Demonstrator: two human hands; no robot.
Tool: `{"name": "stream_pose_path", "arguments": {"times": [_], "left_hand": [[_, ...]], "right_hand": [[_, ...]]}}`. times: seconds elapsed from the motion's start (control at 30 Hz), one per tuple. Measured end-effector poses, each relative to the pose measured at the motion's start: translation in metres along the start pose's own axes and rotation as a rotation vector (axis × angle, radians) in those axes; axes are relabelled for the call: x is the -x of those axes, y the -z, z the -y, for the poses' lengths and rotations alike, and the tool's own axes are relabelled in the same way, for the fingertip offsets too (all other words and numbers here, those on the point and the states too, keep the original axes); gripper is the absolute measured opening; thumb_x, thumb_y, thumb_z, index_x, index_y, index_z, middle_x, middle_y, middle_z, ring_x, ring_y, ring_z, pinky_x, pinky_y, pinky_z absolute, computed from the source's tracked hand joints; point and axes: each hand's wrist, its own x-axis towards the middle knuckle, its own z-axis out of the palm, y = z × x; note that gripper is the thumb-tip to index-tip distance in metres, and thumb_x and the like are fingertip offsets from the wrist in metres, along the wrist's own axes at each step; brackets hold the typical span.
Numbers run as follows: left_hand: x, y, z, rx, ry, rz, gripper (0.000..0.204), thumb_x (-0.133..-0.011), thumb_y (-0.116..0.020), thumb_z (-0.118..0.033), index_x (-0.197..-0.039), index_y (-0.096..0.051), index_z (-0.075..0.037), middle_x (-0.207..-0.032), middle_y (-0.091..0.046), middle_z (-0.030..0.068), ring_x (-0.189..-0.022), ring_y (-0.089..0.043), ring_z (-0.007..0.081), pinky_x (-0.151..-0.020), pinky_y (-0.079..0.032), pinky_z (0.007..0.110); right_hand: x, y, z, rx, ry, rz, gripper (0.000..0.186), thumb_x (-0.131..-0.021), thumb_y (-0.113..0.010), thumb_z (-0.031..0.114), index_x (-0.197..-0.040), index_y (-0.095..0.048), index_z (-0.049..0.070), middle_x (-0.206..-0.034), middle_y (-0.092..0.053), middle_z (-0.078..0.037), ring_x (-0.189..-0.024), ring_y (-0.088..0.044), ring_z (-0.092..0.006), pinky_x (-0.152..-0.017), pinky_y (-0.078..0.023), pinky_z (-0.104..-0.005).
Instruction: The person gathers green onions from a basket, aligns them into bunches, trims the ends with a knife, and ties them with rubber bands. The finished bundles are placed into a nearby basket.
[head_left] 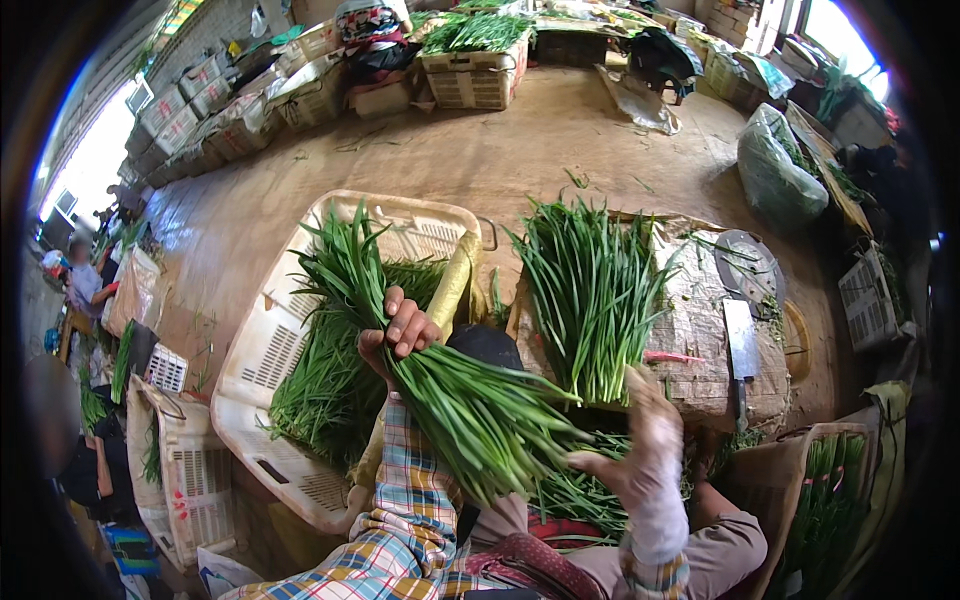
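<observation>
My left hand [405, 325] is wrapped round a bunch of garlic chives [460, 405], held at a slant over my lap. The leafy tips point up and left, and the pale stem ends reach toward my right hand. My right hand [645, 450], somewhat blurred, has its thumb and fingers apart beside those stem ends and holds nothing. A larger pile of chives [595, 295] lies on a sacking-covered board [690, 385] in front of me. To the left, a plastic crate [240, 395] has more chives [335, 375] in it. Loose greens [590, 495] rest on my lap.
On the board's right lie a cleaver [741, 340], a grey round disc [748, 265] and a red strip [673, 357]. A yellow-wrapped bar [455, 280] runs along the crate's right side. Bundled chives [825, 490] fill a lined crate at right. Other people sit at far left.
</observation>
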Motion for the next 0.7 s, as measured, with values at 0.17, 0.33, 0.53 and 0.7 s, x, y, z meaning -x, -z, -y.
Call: {"name": "stream_pose_path", "arguments": {"times": [0.17, 0.33, 0.53, 0.7], "left_hand": [[-0.04, -0.014, 0.036, 0.149, 0.002, 0.261, 0.028, -0.084, -0.063, -0.009, -0.098, -0.039, -0.004, -0.081, -0.057, 0.0062, -0.062, -0.059, 0.0122, -0.047, -0.041, 0.022], [-0.026, 0.002, 0.026, 0.172, 0.009, 0.315, 0.027, -0.085, -0.059, -0.012, -0.1, -0.038, -0.005, -0.082, -0.056, 0.0052, -0.064, -0.059, 0.0122, -0.048, -0.039, 0.023], [0.0, 0.014, 0.022, 0.125, -0.024, -0.135, 0.028, -0.084, -0.059, -0.014, -0.103, -0.042, -0.003, -0.084, -0.053, 0.0034, -0.072, -0.056, 0.013, -0.072, -0.042, 0.027], [0.009, 0.022, 0.007, -0.034, 0.097, -0.327, 0.02, -0.083, -0.053, -0.012, -0.099, -0.048, -0.001, -0.083, -0.053, 0.0034, -0.072, -0.054, 0.0148, -0.077, -0.042, 0.03]], "right_hand": [[-0.01, -0.071, -0.005, -1.748, -0.466, 0.688, 0.082, -0.076, -0.079, 0.016, -0.141, -0.032, 0.0, -0.13, -0.049, -0.01, -0.111, -0.052, -0.0186, -0.096, -0.044, -0.0299], [0.03, -0.071, -0.001, -1.583, -0.638, 0.478, 0.064, -0.07, -0.073, 0.005, -0.128, -0.049, -0.005, -0.113, -0.062, -0.008, -0.094, -0.06, -0.0126, -0.08, -0.05, -0.0241], [0.048, -0.058, -0.017, -1.938, -0.593, 0.439, 0.061, -0.072, -0.069, -0.004, -0.129, -0.046, -0.003, -0.121, -0.059, -0.01, -0.109, -0.058, -0.0197, -0.095, -0.047, -0.0325], [0.054, -0.068, -0.022, -1.698, -0.657, 0.218, 0.028, -0.078, -0.072, 0.008, -0.102, -0.061, -0.003, -0.089, -0.065, -0.01, -0.071, -0.061, -0.0153, -0.063, -0.051, -0.0265]]}}
